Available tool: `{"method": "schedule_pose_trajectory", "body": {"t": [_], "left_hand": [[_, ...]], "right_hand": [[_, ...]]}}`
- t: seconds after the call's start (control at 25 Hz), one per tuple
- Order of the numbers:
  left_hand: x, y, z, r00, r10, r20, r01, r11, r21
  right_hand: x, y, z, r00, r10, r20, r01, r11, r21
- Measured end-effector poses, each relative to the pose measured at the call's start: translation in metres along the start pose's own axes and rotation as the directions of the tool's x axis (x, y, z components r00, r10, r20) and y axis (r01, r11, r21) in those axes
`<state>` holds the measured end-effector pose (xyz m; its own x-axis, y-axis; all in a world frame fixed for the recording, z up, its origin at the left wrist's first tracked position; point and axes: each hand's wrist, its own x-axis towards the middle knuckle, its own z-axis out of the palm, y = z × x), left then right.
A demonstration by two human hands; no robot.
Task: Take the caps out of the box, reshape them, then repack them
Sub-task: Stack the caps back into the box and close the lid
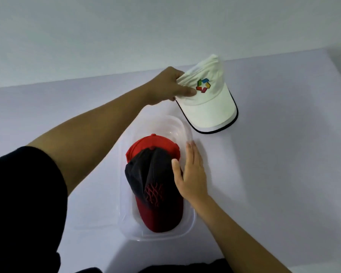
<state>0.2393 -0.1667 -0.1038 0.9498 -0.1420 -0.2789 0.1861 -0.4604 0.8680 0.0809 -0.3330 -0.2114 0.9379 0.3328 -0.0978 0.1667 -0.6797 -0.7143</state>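
Head view: left hand point(169, 85) grips the bunched crown of the white cap point(207, 107), fingers curled into the fabric. The cap is out by the desk's point(274, 184) far edge, just beyond the box; can't tell whether its brim touches the desk. Right hand point(192, 170) is flat, fingers straight, lying along the right rim of the clear box point(187, 231), thumb against the dark cap point(146, 174). The dark cap sits nested on a red cap point(156, 142), both inside the box, toward the desk's near edge.

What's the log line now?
left hand: grips white cap | right hand: rests on clear box | in box: red cap, dark cap
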Motion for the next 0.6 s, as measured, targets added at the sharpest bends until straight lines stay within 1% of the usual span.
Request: {"method": "schedule_pose_trajectory", "body": {"t": [0.04, 0.08, 0.12, 0.16, 0.24, 0.32, 0.4, 0.48, 0.6], "left_hand": [[-0.014, -0.001, -0.016, 1.0, 0.01, -0.029, -0.01, 1.0, 0.009], [-0.028, -0.004, -0.03, 0.998, 0.023, -0.058, -0.022, 0.999, 0.03], [-0.042, -0.006, -0.043, 0.995, 0.036, -0.089, -0.029, 0.997, 0.076], [-0.055, -0.008, -0.053, 0.991, 0.05, -0.121, -0.031, 0.988, 0.153], [-0.081, -0.012, -0.068, 0.975, 0.098, -0.198, -0.027, 0.943, 0.332], [-0.105, -0.018, -0.075, 0.942, 0.209, -0.264, -0.061, 0.878, 0.476], [-0.122, -0.031, -0.077, 0.889, 0.347, -0.299, -0.128, 0.815, 0.565], [-0.133, -0.046, -0.072, 0.827, 0.471, -0.306, -0.172, 0.732, 0.66], [-0.147, -0.058, -0.056, 0.762, 0.578, -0.293, -0.185, 0.628, 0.756]], "right_hand": [[-0.001, -0.002, 0.0, 0.992, -0.114, 0.048, 0.117, 0.99, -0.076], [0.0, -0.005, 0.0, 0.973, -0.182, 0.139, 0.201, 0.969, -0.141], [0.002, -0.008, 0.0, 0.954, -0.188, 0.233, 0.236, 0.952, -0.197], [0.007, -0.011, -0.002, 0.941, -0.156, 0.3, 0.234, 0.941, -0.245], [0.018, -0.017, -0.006, 0.925, -0.094, 0.369, 0.217, 0.927, -0.305], [0.024, -0.022, -0.009, 0.9, -0.092, 0.425, 0.25, 0.909, -0.333], [0.024, -0.022, -0.011, 0.891, -0.127, 0.435, 0.298, 0.888, -0.351], [0.018, -0.016, -0.011, 0.896, -0.174, 0.408, 0.333, 0.871, -0.36], [0.009, -0.006, -0.005, 0.911, -0.238, 0.336, 0.353, 0.871, -0.342]]}}
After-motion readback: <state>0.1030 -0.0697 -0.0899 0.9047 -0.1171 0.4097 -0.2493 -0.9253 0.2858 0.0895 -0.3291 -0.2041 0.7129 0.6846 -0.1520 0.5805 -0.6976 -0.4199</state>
